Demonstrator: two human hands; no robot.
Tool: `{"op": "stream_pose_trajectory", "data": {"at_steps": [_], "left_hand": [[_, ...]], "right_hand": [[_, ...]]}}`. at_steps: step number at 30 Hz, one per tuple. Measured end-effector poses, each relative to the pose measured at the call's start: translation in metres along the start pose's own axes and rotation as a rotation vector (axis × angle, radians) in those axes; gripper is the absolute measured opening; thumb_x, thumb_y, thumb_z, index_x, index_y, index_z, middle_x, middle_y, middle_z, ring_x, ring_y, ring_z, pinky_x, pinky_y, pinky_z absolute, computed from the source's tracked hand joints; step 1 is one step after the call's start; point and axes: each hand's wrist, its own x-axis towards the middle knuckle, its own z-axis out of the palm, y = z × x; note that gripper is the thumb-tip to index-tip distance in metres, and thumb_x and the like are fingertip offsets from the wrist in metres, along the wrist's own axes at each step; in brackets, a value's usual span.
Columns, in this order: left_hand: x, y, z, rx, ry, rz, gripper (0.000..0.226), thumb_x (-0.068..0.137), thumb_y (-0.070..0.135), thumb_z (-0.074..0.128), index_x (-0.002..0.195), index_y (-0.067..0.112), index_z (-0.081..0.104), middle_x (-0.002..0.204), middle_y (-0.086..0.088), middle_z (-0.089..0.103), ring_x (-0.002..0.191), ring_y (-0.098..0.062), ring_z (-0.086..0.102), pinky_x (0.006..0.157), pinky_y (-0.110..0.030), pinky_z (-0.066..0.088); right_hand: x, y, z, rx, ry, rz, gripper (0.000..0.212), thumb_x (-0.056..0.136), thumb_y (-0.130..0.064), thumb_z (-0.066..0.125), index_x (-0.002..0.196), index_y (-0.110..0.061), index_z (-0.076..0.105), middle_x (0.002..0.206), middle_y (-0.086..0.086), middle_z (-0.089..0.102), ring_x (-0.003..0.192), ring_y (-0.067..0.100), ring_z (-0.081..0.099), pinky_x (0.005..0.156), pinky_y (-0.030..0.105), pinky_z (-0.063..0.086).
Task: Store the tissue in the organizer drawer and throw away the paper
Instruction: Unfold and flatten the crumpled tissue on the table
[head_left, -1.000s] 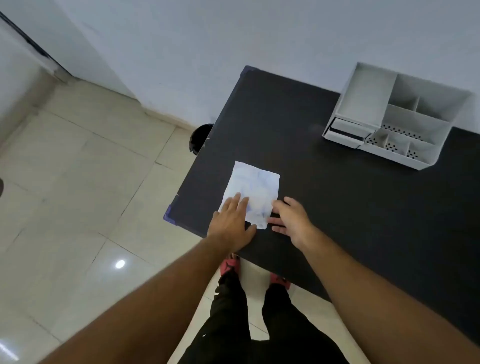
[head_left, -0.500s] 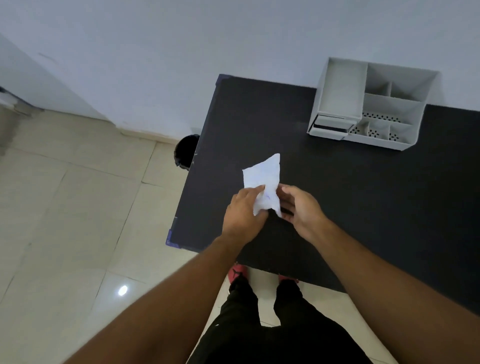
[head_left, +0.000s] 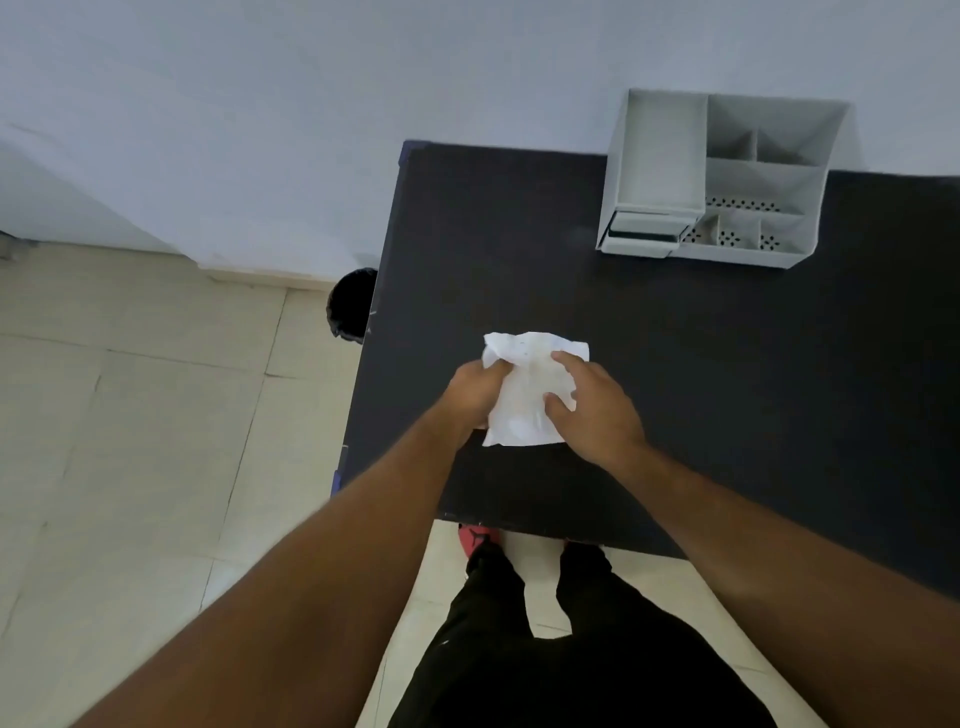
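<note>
Head view: left hand (head_left: 475, 392) and right hand (head_left: 597, 410) both pinched the crumpled white tissue sheet (head_left: 524, 395) above the black table (head_left: 727, 364). Risk: thin sheet could tear; grey plastic organizer's drawer (head_left: 641, 239) looked barely open.

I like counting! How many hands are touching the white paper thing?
2. The bare left hand grips the left edge of the crumpled white sheet; the bare right hand presses its right side, above the black table.
</note>
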Motion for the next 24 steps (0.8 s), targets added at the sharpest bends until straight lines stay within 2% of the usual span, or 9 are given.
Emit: {"op": "stream_pose_trajectory", "data": {"at_steps": [3, 6, 10, 13, 18, 21, 24], "left_hand": [[0.015, -0.018, -0.011, 0.18, 0.214, 0.033, 0.047, 0.097, 0.034, 0.063, 0.139, 0.018, 0.047, 0.132, -0.005, 0.062, 0.111, -0.025, 0.064, 0.093, -0.045, 0.057], [0.015, -0.032, -0.015, 0.36, 0.383, 0.17, 0.068, 0.092, 0.032, 0.071, 0.147, 0.024, 0.031, 0.138, -0.003, 0.055, 0.119, -0.027, 0.061, 0.097, -0.045, 0.056], [0.006, -0.052, -0.009, 0.803, 0.497, 0.37, 0.075, 0.089, 0.044, 0.071, 0.149, 0.024, 0.031, 0.151, -0.002, 0.041, 0.134, -0.024, 0.044, 0.105, -0.041, 0.046], [0.006, -0.061, -0.001, 0.961, 0.488, 0.439, 0.077, 0.091, 0.052, 0.064, 0.152, 0.021, 0.029, 0.159, -0.003, 0.03, 0.145, -0.025, 0.031, 0.112, -0.046, 0.037], [0.015, -0.066, 0.005, 1.026, 0.31, 0.343, 0.085, 0.096, 0.062, 0.047, 0.159, 0.014, 0.014, 0.168, -0.002, 0.012, 0.155, -0.022, 0.006, 0.118, -0.052, 0.025], [0.022, -0.061, 0.002, 1.067, 0.262, 0.352, 0.087, 0.097, 0.058, 0.05, 0.16, 0.013, 0.012, 0.169, -0.001, 0.006, 0.156, -0.021, -0.002, 0.118, -0.054, 0.024], [0.029, -0.048, -0.006, 1.169, 0.209, 0.385, 0.082, 0.095, 0.047, 0.061, 0.157, 0.014, 0.019, 0.168, -0.001, 0.009, 0.155, -0.026, -0.002, 0.115, -0.058, 0.028]], "right_hand": [[0.003, 0.006, 0.013, -0.186, -0.091, 0.036, 0.06, 0.1, -0.037, 0.058, 0.154, -0.03, 0.034, 0.146, 0.003, 0.05, 0.128, 0.023, 0.055, 0.101, 0.039, 0.052], [0.01, 0.007, 0.02, -0.36, 0.019, -0.066, 0.055, 0.099, -0.039, 0.059, 0.15, -0.03, 0.042, 0.139, 0.004, 0.053, 0.122, 0.022, 0.055, 0.094, 0.036, 0.054], [0.031, 0.005, 0.026, -0.455, 0.11, -0.238, 0.049, 0.095, -0.033, 0.066, 0.142, -0.028, 0.056, 0.136, 0.005, 0.056, 0.12, 0.026, 0.054, 0.09, 0.04, 0.053], [0.045, 0.0, 0.027, -0.501, 0.078, -0.249, 0.049, 0.095, -0.034, 0.064, 0.143, -0.028, 0.054, 0.14, 0.005, 0.054, 0.123, 0.027, 0.052, 0.095, 0.042, 0.05], [0.053, 0.003, 0.029, -0.494, 0.008, -0.225, 0.044, 0.1, -0.036, 0.057, 0.143, -0.029, 0.052, 0.138, 0.007, 0.055, 0.118, 0.027, 0.057, 0.092, 0.043, 0.053], [0.053, 0.003, 0.03, -0.485, 0.002, -0.195, 0.04, 0.102, -0.038, 0.053, 0.141, -0.028, 0.054, 0.126, 0.008, 0.063, 0.108, 0.028, 0.063, 0.082, 0.041, 0.053], [0.054, 0.005, 0.032, -0.491, 0.031, -0.149, 0.032, 0.104, -0.036, 0.05, 0.131, -0.025, 0.063, 0.114, 0.005, 0.07, 0.099, 0.027, 0.067, 0.075, 0.037, 0.052]]}}
